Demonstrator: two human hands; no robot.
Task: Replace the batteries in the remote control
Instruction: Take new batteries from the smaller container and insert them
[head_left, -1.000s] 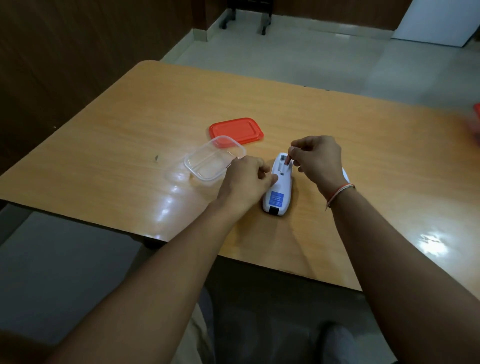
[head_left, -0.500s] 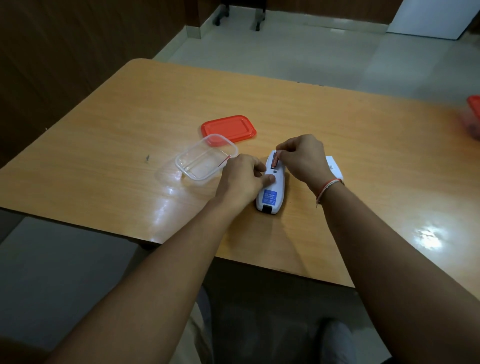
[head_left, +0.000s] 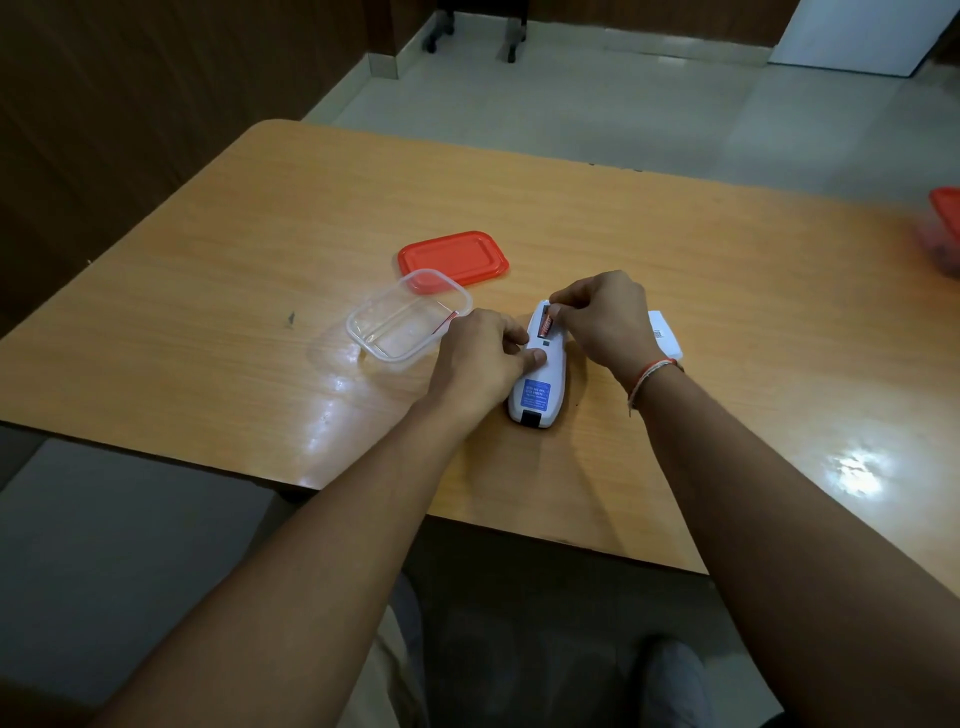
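A white remote control (head_left: 540, 382) lies face down on the wooden table (head_left: 249, 249), with a blue label near its close end and its battery bay open at the far end. A red battery (head_left: 546, 327) lies in that bay. My right hand (head_left: 605, 317) curls over the bay and its fingertips pinch the battery's far end. My left hand (head_left: 480, 358) grips the remote's left side, thumb on its back. A white piece, perhaps the battery cover (head_left: 665, 335), lies just right of my right wrist.
A clear plastic container (head_left: 402, 322) stands left of the remote, with its red lid (head_left: 452, 258) behind it. Another red-lidded container (head_left: 946, 228) sits at the table's right edge. Chair legs (head_left: 511, 36) stand on the floor beyond.
The battery, held tilted above the bay a second ago, now lies lower in the bay under my right fingertips. My left hand keeps its grip on the remote.
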